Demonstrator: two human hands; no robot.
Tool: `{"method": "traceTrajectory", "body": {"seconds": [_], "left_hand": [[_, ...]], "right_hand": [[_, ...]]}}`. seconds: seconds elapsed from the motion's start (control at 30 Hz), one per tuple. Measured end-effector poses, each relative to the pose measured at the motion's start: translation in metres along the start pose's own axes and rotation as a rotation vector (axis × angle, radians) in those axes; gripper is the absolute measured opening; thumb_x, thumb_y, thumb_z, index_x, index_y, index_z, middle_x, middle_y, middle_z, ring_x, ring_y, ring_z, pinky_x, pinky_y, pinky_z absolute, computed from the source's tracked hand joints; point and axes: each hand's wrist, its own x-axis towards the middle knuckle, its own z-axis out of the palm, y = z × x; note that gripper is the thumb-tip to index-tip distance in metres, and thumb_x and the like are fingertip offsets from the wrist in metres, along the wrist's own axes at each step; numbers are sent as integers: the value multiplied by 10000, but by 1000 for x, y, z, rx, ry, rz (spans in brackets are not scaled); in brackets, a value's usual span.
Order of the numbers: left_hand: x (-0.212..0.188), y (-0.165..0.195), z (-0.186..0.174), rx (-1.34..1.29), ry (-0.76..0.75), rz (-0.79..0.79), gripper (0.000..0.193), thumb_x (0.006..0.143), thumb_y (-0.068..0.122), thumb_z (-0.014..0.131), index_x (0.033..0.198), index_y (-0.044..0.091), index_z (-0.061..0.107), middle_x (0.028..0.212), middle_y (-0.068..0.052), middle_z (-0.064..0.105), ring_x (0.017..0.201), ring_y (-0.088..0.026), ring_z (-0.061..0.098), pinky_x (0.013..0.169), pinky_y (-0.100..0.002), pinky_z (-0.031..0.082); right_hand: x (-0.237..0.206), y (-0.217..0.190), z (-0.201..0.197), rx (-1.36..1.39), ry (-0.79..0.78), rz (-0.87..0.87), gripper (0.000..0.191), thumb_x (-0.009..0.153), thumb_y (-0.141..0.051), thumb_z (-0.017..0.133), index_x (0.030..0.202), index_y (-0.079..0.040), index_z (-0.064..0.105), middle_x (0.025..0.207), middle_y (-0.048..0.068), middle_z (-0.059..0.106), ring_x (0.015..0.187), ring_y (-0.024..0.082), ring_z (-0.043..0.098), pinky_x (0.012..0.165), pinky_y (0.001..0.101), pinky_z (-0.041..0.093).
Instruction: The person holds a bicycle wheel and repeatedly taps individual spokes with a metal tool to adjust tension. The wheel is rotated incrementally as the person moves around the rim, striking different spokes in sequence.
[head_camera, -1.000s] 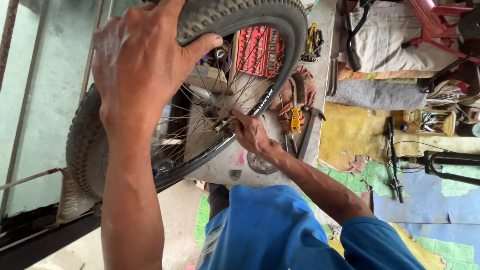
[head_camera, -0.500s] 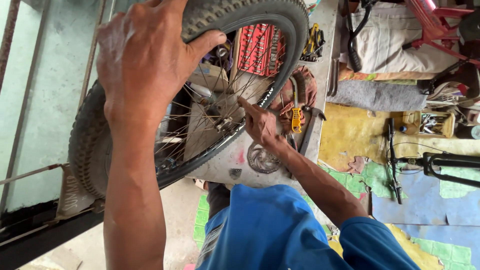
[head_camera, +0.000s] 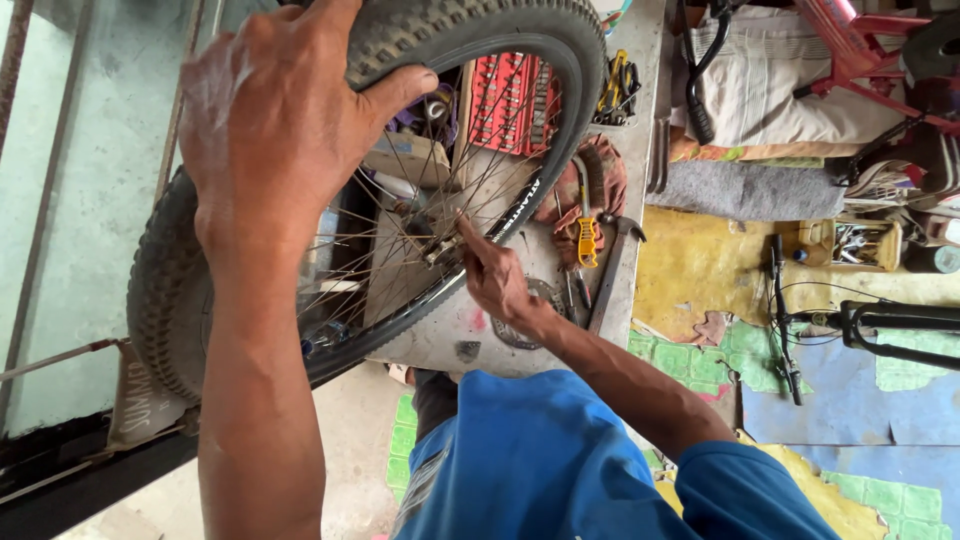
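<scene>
Partly, the black knobby-tyred spoked bicycle wheel (head_camera: 400, 200) is cut off by the frame's top edge, and its hub is hard to make out behind the right hand (head_camera: 497, 280), whose fingertips are pinched at the axle. The wheel is held upright over the grey tabletop (head_camera: 640, 150), its tread clenched in the left hand (head_camera: 280, 130). Beyond lie a red socket set tray (head_camera: 512, 100), a yellow-handled screwdriver (head_camera: 586, 235) and a hammer (head_camera: 612, 270).

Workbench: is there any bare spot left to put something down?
A small bare patch of the workbench lies at its near edge, between the wheel rim and the right hand. Beyond, it is crowded: hammer, yellow-handled screwdriver, rag, red socket tray.
</scene>
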Motion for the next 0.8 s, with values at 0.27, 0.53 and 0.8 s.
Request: {"method": "traceTrajectory", "body": {"seconds": [0.27, 0.53, 0.8], "left_hand": [[-4, -2, -1, 24, 6, -5, 611, 919, 511, 835, 1314, 89, 639, 941, -129, 745, 774, -329, 713, 635, -455, 533], [-10, -3, 2, 74, 27, -21, 624, 923, 548, 826, 1319, 105, 635, 988, -136, 718, 803, -344, 696, 642, -468, 528], [-9, 3, -4, -13, 24, -25, 600, 904, 480, 847, 1310, 90, 640, 992, -135, 741, 808, -351, 703, 639, -473, 520]], "right_hand": [[-6, -22, -28, 43, -7, 5, 427, 1076, -28, 567, 1485, -61, 452, 745, 100, 674, 480, 129, 534, 426, 343, 405], [5, -27, -22, -62, -16, -238, 724, 882, 105, 638, 1548, -98, 438, 862, 113, 650, 633, 253, 632, 543, 398, 513], [14, 14, -40, -182, -98, -423, 813, 817, 126, 614, 1547, -197, 458, 879, 77, 669, 580, 176, 569, 459, 335, 466]]}}
